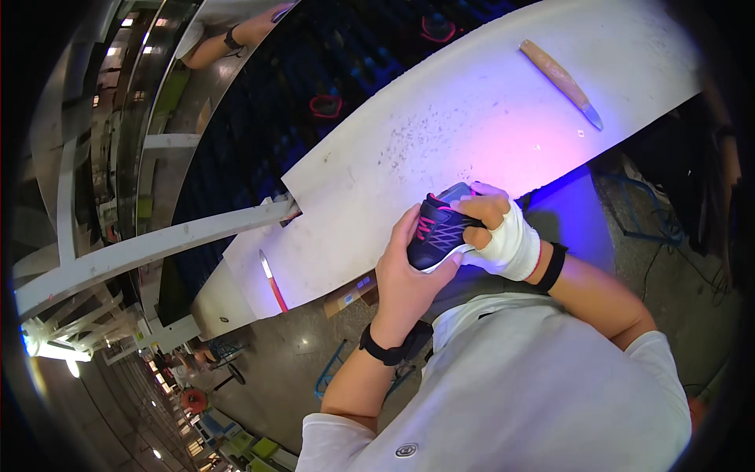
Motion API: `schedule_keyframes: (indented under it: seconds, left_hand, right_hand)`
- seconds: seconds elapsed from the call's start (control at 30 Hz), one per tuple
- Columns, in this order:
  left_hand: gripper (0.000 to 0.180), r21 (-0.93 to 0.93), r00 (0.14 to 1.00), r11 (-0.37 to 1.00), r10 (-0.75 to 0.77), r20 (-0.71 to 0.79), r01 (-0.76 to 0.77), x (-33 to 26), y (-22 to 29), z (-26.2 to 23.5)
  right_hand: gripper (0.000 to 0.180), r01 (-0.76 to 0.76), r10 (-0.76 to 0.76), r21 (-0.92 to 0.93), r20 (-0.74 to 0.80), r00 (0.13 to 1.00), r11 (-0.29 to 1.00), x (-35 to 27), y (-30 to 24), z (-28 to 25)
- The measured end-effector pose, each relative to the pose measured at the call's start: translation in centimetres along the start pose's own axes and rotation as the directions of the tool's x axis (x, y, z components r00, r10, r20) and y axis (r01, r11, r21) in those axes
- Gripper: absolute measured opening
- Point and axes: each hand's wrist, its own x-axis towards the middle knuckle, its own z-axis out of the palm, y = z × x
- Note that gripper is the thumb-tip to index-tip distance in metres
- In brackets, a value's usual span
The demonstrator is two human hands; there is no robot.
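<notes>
In the head view, the left hand [403, 277] and the right hand [507, 242] are both clamped on one dark shoe [435, 234], which is held up in front of the person's chest, at the near edge of the white worktop [346, 200]. The left hand is bare and wraps the side of the shoe toward the left, its thumb along the pale sole edge; the right wears a white glove [517, 250] with bare fingertips, its fingers bent over the opposite side. The shoe's pink laces [425, 228] and crossed pale lines show between the hands — part of the rest is covered by the fingers. Black bands [554, 267] circle both wrists. A knife with a wooden handle [554, 72] lies on the worktop, up and to the right, well apart from the hands; a slim red-handled tool [273, 282] lies to the left, near the lower edge. Violet light tints the surface near the shoe. Beyond the worktop is a dark area holding two red-outlined pieces [325, 106] — too dim to identify — and a pale metal bar [157, 245] runs in from the left.
</notes>
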Motion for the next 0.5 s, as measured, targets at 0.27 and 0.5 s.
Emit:
schedule_keyframes:
  seconds: [0.27, 0.5]
  left_hand:
    - [0.072, -0.054, 0.939, 0.974, 0.227, 0.257, -0.220, 0.7, 2.1, -3.1]
    - [0.079, 0.041, 0.787, 0.787, 0.611, 0.087, -0.616, 1.1, 2.2, 6.8]
  right_hand:
    - [0.058, -0.277, 0.320, 0.237, -0.168, 0.932, 0.931, -1.3, 0.3, -1.6]
    - [0.070, -0.273, 0.318, 0.444, -0.028, 0.948, 0.854, 3.1, -1.9, -11.0]
